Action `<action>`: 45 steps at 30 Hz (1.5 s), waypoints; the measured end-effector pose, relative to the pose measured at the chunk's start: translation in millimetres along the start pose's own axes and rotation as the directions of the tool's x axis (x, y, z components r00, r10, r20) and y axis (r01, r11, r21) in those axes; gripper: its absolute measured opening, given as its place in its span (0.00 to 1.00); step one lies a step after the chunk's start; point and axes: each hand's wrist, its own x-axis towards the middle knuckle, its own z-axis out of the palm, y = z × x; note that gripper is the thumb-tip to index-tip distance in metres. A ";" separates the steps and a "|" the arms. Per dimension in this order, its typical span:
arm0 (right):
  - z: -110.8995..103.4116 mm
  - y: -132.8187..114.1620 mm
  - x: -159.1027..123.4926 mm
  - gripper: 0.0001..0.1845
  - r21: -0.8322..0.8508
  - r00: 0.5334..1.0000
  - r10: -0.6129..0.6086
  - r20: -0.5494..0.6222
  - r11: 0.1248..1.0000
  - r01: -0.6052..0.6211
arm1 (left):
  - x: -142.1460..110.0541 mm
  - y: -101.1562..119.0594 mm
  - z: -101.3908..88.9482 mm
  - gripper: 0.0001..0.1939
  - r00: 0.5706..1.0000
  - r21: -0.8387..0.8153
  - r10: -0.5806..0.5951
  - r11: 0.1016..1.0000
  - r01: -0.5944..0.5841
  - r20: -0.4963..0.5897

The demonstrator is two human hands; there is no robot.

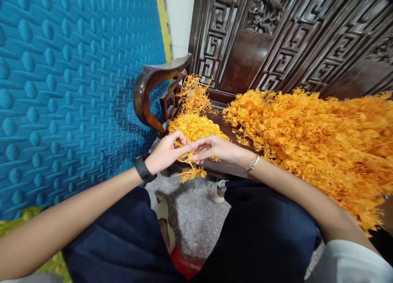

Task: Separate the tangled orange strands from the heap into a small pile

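Note:
My left hand (168,150) and my right hand (211,148) meet in front of me, fingertips touching. Between them hangs a small orange plastic flower sprig (190,172), its stem pinched by the fingers of both hands. Just behind my hands lies a small heap of orange sprigs (196,126) on the dark wooden bench (216,166). Thinner, stringy orange stems (195,94) rest behind that heap by the armrest. My fingers partly hide where the sprig is gripped.
A large pile of orange sprigs (316,131) covers the bench to the right. The curved wooden armrest (143,90) stands at left, with a carved backrest (242,62) behind. Blue textured foam matting (76,90) fills the left. Something red (186,264) lies on the speckled floor (196,209).

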 end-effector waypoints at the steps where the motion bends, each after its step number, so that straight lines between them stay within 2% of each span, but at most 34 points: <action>1: -0.8 -0.2 0.3 0.07 -0.002 0.999 -0.006 -0.034 1.000 0.006 | -0.2 0.3 -0.1 0.14 1.000 -0.010 0.008 1.000 -0.008 -0.001; 3: -2.0 -1.8 -0.1 0.06 -0.050 0.993 -0.038 -0.114 0.998 0.033 | 0.0 1.4 -1.0 0.16 0.999 -0.023 0.035 0.999 -0.035 0.001; 6: 0.5 -5.1 -2.2 0.05 -0.244 0.971 -0.158 -0.178 0.963 0.112 | 1.4 2.7 -3.2 0.15 0.996 -0.036 0.087 0.996 -0.086 0.026; 8: 5.7 -7.0 -3.7 0.05 -0.397 0.945 -0.264 -0.194 0.902 0.170 | 2.3 2.9 -4.6 0.12 0.994 -0.036 0.104 0.994 -0.103 0.031; 10: 11.9 -8.2 -4.7 0.03 -0.521 0.920 -0.345 -0.187 0.829 0.205 | 2.4 3.4 -5.3 0.10 0.991 -0.012 0.131 0.991 -0.131 -0.007; 13: 18.9 -9.2 -5.9 0.04 -0.665 0.896 -0.414 -0.162 0.717 0.211 | 0.5 6.3 -4.7 0.22 0.972 0.082 0.232 0.970 -0.229 -0.028; 15: 20.9 -10.1 -6.8 0.04 -0.733 0.891 -0.427 -0.157 0.655 0.184 | -1.3 9.1 -3.5 0.23 0.959 0.128 0.281 0.951 -0.283 0.030; 17: 21.1 -11.1 -7.8 0.06 -0.768 0.901 -0.405 -0.156 0.623 0.147 | -2.0 11.2 -2.5 0.20 0.954 0.119 0.289 0.948 -0.296 0.077; 20: 19.5 -11.5 -8.4 0.06 -0.793 0.909 -0.383 -0.165 0.599 0.109 | 0.4 11.8 -3.0 0.14 0.968 0.051 0.237 0.969 -0.241 0.079; 23: 16.4 -9.6 -7.8 0.07 -0.818 0.891 -0.417 -0.182 0.567 0.098 | 5.4 9.8 -6.3 0.06 0.987 0.022 0.110 0.993 -0.113 0.118; 26: 12.0 -7.8 -8.0 0.06 -0.831 0.891 -0.427 -0.154 0.544 0.116 | 9.9 6.3 -9.0 0.11 0.975 -0.009 0.011 1.000 -0.010 0.222; 29: 6.4 -7.9 -10.1 0.01 -0.840 0.895 -0.437 -0.096 0.518 0.163 | 12.1 3.3 -9.3 0.13 0.941 -0.029 -0.033 0.999 0.046 0.338; 31: 2.3 -8.4 -11.7 0.02 -0.830 0.885 -0.460 -0.071 0.520 0.204 | 12.2 3.1 -9.1 0.13 0.910 -0.013 -0.060 0.997 0.071 0.411; 34: -3.4 -9.0 -12.8 0.02 -0.796 0.864 -0.488 -0.124 0.568 0.207 | 11.5 5.5 -9.1 0.15 0.887 -0.014 -0.094 0.994 0.113 0.452; 40: -10.7 -10.6 -12.7 0.05 -0.709 0.843 -0.471 -0.259 0.685 0.164 | 9.6 9.3 -6.2 0.14 0.937 -0.109 -0.111 0.982 0.155 0.331; 45: -9.4 -4.6 -7.4 0.05 -0.633 0.824 -0.456 -0.335 0.757 0.162 | 14.2 10.0 -0.5 0.12 0.942 -0.142 -0.174 0.965 0.221 0.286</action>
